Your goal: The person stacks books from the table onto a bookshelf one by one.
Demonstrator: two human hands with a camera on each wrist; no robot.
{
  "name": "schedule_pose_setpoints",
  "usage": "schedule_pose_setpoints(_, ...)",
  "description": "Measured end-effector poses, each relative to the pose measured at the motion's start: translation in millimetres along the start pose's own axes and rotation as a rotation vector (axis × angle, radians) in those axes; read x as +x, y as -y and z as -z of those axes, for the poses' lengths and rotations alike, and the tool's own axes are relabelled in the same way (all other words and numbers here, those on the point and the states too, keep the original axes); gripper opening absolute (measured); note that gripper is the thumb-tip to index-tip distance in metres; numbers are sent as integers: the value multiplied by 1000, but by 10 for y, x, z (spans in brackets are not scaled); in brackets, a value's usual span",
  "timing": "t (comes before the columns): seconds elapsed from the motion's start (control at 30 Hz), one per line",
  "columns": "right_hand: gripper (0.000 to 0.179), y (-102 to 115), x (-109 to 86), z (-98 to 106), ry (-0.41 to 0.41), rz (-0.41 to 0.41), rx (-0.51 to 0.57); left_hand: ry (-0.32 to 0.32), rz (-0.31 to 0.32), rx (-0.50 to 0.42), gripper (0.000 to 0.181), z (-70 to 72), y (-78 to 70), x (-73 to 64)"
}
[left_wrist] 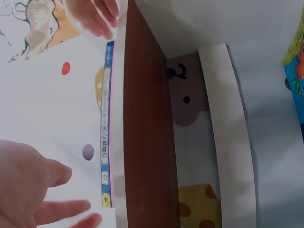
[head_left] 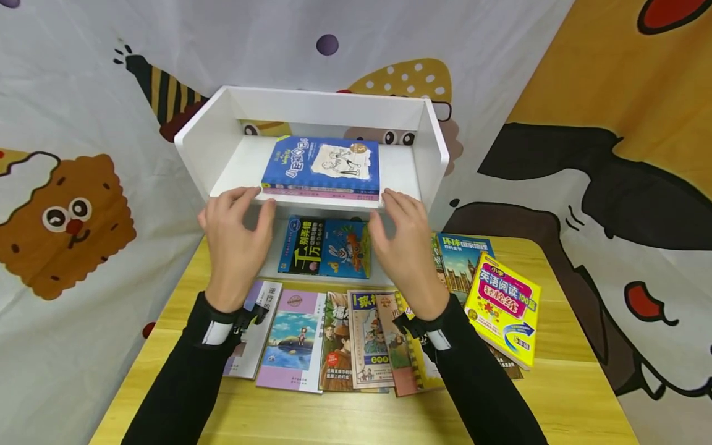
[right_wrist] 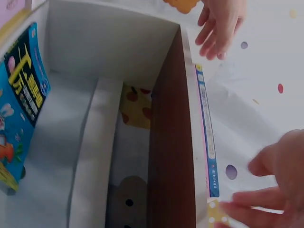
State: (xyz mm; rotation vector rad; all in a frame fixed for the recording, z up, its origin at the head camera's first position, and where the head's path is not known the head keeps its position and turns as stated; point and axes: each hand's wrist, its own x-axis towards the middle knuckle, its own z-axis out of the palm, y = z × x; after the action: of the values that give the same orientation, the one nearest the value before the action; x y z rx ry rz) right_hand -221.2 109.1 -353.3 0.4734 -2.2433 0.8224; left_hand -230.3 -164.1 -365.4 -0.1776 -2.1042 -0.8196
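A blue comic book (head_left: pixel 322 164) lies flat on a pink-edged book (head_left: pixel 319 193) on the upper board of a white shelf (head_left: pixel 328 106). My left hand (head_left: pixel 233 241) is at the stack's left end, fingers relaxed and spread, holding nothing. At the right end, my right hand (head_left: pixel 403 247) has its fingers extended, also holding nothing. Both wrist views show the blue spine (left_wrist: pixel 105 128) along the board's edge, with a small gap between it and each hand's fingers. On the lower level sits a blue-and-black book (head_left: pixel 325 247) with a rabbit on its cover.
Several books overlap in a row on the wooden table (head_left: pixel 345 420), including a lilac one (head_left: pixel 292 340). On the right, a yellow English reader (head_left: pixel 503 309) lies on other books, near a blue geography book (head_left: pixel 461 253). A cartoon-printed cloth (head_left: pixel 278 37) hangs behind.
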Motion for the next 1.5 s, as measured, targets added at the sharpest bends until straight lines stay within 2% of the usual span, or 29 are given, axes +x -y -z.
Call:
schedule_pose_setpoints(0.07, 36, 4, -72, 18, -37, 29, 32, 6, -14, -22, 36, 25, -21, -48)
schedule_pose_setpoints(0.17, 29, -4, -184, 33, -43, 53, 68, 50, -37, -69, 33, 42, -35, -128)
schedule_pose_setpoints(0.3, 27, -52, -345, 33, 19, 62, 99, 152, -54, -123, 32, 33, -11, -261)
schedule_pose_setpoints(0.47, 25, -200, -590, -2, 112, 28, 97, 291, 8, -148, 37, -10, 93, -491)
schedule_pose_setpoints(0.57, 23, -351, -745, -23, 146, -14, 91, 411, 50, -137, 40, -53, 192, -659)
schedule_pose_setpoints(0.73, 23, -652, -991, -18, 188, -100, 63, 698, 112, -96, 42, -159, 433, -1004)
schedule_pose_setpoints(0.83, 24, -851, -1127, 12, 209, -155, 39, 800, 151, -95, 41, -232, 573, -1224)
schedule_pose_setpoints(0.93, 28, -1057, -1246, 83, 230, -226, 1, 829, 179, -89, 39, -286, 667, -1416)
schedule_pose_setpoints(1.07, 33, -1364, -1330, 206, 244, -313, -88, 823, 186, -79, 37, -309, 740, -1594)
schedule_pose_setpoints(1.17, 41, -1628, -1352, 310, 262, -383, -164, 809, 192, -90, 36, -296, 761, -1663)
schedule_pose_setpoints(1.33, 62, -2029, -1408, 549, 349, -521, -293, 775, 211, -96, 37, -285, 767, -1731)
schedule_pose_setpoints(1.5, 75, -2329, -1607, 784, 412, -624, -409, 758, 212, -69, 38, -290, 759, -1805)
